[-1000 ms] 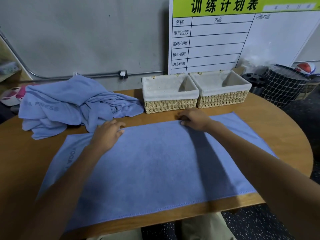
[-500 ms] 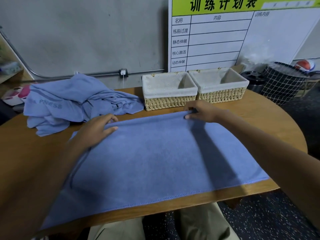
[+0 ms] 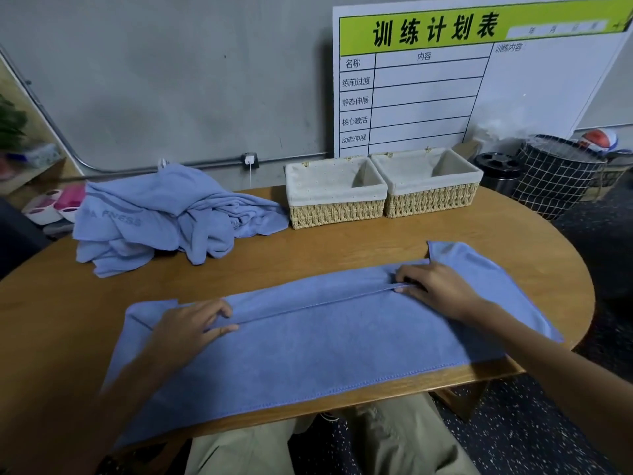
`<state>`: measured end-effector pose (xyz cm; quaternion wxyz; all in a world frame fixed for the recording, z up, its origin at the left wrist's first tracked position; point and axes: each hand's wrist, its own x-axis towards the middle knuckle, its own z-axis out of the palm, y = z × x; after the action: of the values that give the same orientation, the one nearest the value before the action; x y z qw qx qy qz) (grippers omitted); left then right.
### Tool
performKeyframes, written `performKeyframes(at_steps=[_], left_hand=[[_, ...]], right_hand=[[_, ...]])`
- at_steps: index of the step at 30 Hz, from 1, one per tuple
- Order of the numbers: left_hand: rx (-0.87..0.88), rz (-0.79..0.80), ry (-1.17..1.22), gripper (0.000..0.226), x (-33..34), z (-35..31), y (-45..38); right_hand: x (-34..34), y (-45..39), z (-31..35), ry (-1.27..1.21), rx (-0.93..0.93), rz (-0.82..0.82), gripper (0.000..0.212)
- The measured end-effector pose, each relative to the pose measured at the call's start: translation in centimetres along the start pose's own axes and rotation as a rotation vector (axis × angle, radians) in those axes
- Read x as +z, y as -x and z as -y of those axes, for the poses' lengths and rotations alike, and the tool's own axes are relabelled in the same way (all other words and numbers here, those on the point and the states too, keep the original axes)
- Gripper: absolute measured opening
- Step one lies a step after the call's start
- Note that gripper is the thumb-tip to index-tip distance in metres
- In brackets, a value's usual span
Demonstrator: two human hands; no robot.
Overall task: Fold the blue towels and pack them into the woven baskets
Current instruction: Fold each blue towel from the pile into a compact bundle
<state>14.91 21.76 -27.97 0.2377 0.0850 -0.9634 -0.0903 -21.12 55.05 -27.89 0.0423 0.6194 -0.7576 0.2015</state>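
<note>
The surface [image 3: 342, 248] carries everything: one blue towel [image 3: 308, 344] spread lengthwise along the near side, a heap of unfolded towels [image 3: 164, 217] at far left, and two lined baskets [image 3: 380, 192] side by side at the back, both showing nothing inside. On my towel the far edge is folded toward me, its hem lying across the middle. My left hand [image 3: 191, 325] and right hand [image 3: 435, 287] each pinch that hem, the grip closed on cloth. To do this fold well, I judge I should draw the hem evenly to the near edge, match corners, then flatten the crease before halving it.
</note>
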Motion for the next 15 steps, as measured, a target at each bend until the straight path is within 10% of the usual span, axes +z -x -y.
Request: performKeyframes(at_steps=[10, 15], left_hand=[[-0.119, -0.171, -0.151, 0.034, -1.6, 4.1, -6.5], [0.106, -0.153, -0.222, 0.022, -4.2, 2.0, -3.6]], right_hand=[[0.4, -7.7, -1.8, 0.04, 0.07, -0.27, 0.053], [-2.0, -4.9, -1.0, 0.337, -0.27, -0.354, 0.038]])
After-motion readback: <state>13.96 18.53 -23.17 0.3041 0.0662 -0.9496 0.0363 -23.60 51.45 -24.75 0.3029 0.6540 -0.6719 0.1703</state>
